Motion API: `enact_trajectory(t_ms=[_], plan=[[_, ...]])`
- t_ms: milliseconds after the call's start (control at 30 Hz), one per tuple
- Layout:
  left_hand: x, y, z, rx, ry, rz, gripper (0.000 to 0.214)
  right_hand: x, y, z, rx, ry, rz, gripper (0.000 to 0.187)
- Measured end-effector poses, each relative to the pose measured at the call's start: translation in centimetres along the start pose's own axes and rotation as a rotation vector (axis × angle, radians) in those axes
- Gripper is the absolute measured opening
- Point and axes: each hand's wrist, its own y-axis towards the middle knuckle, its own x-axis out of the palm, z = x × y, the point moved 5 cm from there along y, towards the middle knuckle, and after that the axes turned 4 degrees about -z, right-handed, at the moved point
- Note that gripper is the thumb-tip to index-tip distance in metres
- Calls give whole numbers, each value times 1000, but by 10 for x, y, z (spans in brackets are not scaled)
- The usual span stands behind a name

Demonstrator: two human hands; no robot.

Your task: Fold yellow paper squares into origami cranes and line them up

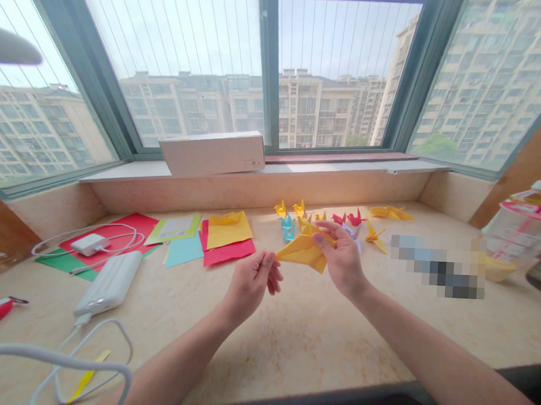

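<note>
A partly folded yellow origami paper (pixel 305 250) is held in the air between my two hands, above the stone counter. My left hand (pixel 254 280) pinches its pointed left tip between thumb and fingers. On the paper's right side, my right hand (pixel 340 257) grips it, thumb in front and fingers behind the upper edge. Just behind the paper stand several small folded paper cranes: yellow ones (pixel 280 208), light blue ones (pixel 288 229) and red ones (pixel 355 217). A white crane (pixel 354 237) is partly hidden by my right hand.
Left of my hands lie yellow sheets (pixel 228 230), red sheets (pixel 229 253) and a light blue sheet (pixel 184 252). Farther left are a white power bank (pixel 110 282), a charger (pixel 90 244) and cables (pixel 54 351). A plastic cup (pixel 523 228) stands right; a white box (pixel 214 154) sits on the sill.
</note>
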Motion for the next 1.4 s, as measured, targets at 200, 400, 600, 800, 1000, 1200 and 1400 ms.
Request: enact_trajectory(t_ms=[200,400,600,800,1000,1200,1400], plan=[[-2,1,1,-27,-17,42,48,-3,2,-2,4,-17,17,39],[-13,5,0,-83,-125,63,52,7,-3,4,38,-41,-135,35],[20,-8,2,-237,-168,-365,45,24,-21,13,20,-156,-268,28],[25,-8,-8,-238,-190,-410,34,23,-19,9,38,-153,-247,38],[16,-1,-4,-189,-183,-284,34,22,-11,4,131,-62,-322,39],[16,-1,1,-160,-152,-294,34,18,-11,-4,120,-122,-252,33],[19,-2,-2,-148,-154,-342,32,13,-9,2,120,-147,-201,40]])
